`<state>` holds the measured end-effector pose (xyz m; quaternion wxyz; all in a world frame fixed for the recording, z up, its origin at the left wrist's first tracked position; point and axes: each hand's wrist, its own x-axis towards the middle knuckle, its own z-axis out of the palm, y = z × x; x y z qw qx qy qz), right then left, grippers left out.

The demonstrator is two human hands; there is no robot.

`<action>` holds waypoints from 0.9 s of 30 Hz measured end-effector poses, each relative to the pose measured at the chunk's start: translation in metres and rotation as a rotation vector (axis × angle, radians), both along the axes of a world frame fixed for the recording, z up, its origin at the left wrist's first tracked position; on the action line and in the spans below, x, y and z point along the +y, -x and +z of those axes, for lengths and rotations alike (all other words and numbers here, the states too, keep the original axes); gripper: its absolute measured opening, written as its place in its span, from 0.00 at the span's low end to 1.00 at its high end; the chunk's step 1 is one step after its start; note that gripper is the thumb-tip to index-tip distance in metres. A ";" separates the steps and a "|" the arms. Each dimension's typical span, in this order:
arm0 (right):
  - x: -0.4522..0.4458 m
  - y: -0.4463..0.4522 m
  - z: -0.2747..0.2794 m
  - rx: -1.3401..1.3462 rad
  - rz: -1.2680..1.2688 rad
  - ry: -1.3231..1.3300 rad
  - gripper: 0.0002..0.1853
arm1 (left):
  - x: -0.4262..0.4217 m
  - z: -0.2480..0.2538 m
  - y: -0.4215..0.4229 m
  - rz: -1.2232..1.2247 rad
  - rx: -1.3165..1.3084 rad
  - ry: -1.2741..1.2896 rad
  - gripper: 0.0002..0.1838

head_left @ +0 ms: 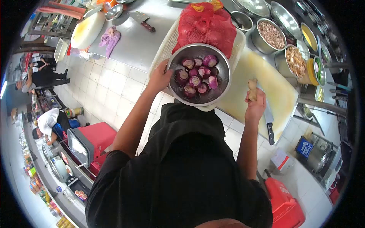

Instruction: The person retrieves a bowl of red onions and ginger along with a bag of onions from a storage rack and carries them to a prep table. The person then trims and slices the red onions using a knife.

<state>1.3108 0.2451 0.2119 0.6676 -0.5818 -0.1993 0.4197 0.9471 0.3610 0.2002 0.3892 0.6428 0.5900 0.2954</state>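
Okay, my left hand (160, 78) grips the rim of a metal bowl (224, 81) of red onions (195, 81), with the bowl over the near end of a white basket (238, 49). Red mesh bag (205, 30) sits in that basket, just behind the bowl. My right hand (256, 107) has a ginger piece (252, 90) pinched in its fingers, above the cutting board (237, 91). Knife (268, 117) lies on the board beside that hand, handle toward me. Cleaver (142, 19) and purple cloth (110, 38) on the counter (131, 49), left side.
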 end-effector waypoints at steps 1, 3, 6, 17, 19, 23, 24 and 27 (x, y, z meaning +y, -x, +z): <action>0.003 0.006 0.013 0.001 0.008 -0.028 0.18 | -0.004 0.007 0.007 0.028 -0.015 -0.022 0.25; 0.009 0.009 0.029 0.009 0.045 -0.097 0.18 | -0.011 0.023 0.015 0.083 -0.045 -0.067 0.26; 0.022 0.025 0.047 0.018 0.130 -0.211 0.17 | -0.021 0.037 0.041 0.198 -0.172 -0.260 0.25; 0.050 0.246 0.052 0.024 0.431 -0.367 0.19 | -0.116 -0.050 0.251 0.421 0.083 -0.205 0.19; 0.048 0.276 0.039 0.123 0.595 -0.268 0.16 | -0.149 -0.081 0.287 0.417 0.141 0.012 0.21; 0.047 0.329 0.060 0.161 0.685 -0.171 0.11 | -0.199 -0.144 0.336 0.381 0.213 0.310 0.22; 0.057 0.339 0.060 0.148 0.715 -0.154 0.10 | -0.204 -0.156 0.348 0.376 0.233 0.334 0.23; 0.089 0.376 0.054 0.109 0.799 -0.085 0.10 | -0.200 -0.168 0.379 0.422 0.215 0.366 0.23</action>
